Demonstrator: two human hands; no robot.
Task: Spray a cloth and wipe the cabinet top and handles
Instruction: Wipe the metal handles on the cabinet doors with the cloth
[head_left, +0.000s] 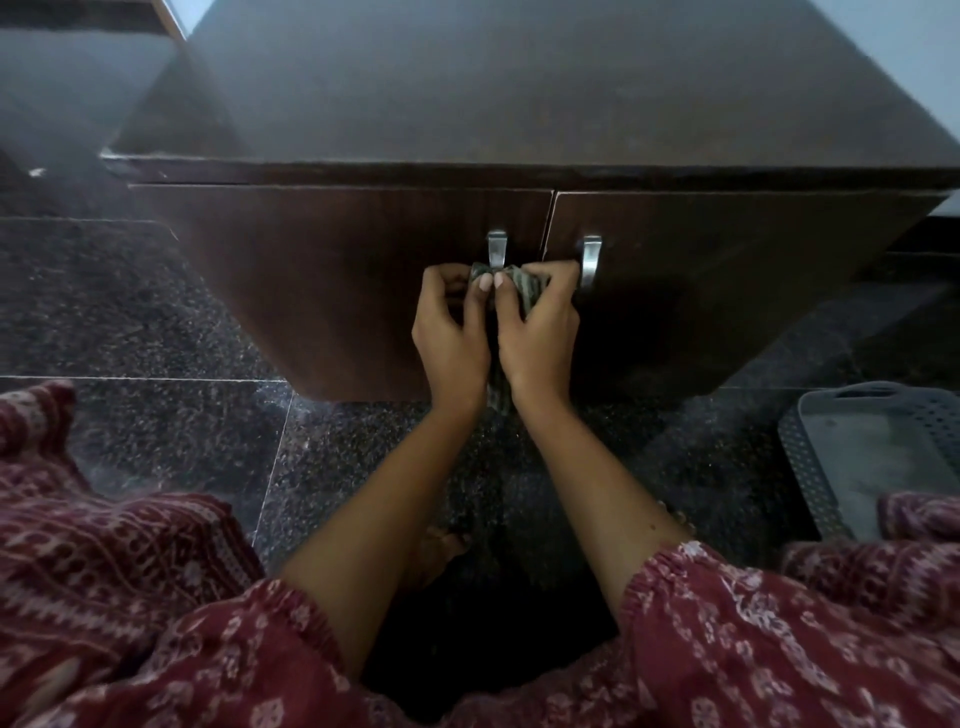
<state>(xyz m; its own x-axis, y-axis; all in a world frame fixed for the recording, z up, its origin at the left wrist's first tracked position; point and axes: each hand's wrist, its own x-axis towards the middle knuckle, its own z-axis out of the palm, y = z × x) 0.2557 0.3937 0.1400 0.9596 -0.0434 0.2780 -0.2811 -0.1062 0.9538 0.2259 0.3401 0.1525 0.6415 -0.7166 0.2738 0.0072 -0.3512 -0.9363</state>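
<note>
A dark brown wooden cabinet (363, 270) with two doors stands in front of me, its top (519, 93) bare. Each door carries a metal handle: the left handle (496, 249) and the right handle (591, 257). A green patterned cloth (527, 286) is wrapped around the lower part of the left handle. My left hand (452, 338) and my right hand (540, 332) both grip the cloth there, thumbs touching. A strip of cloth hangs down between my wrists.
The floor (156, 312) is dark speckled stone tile. A grey perforated plastic basket (878, 457) sits on the floor at the right, close to my right sleeve. My red patterned clothing fills the bottom of the view, and a bare foot (436, 556) shows between my arms.
</note>
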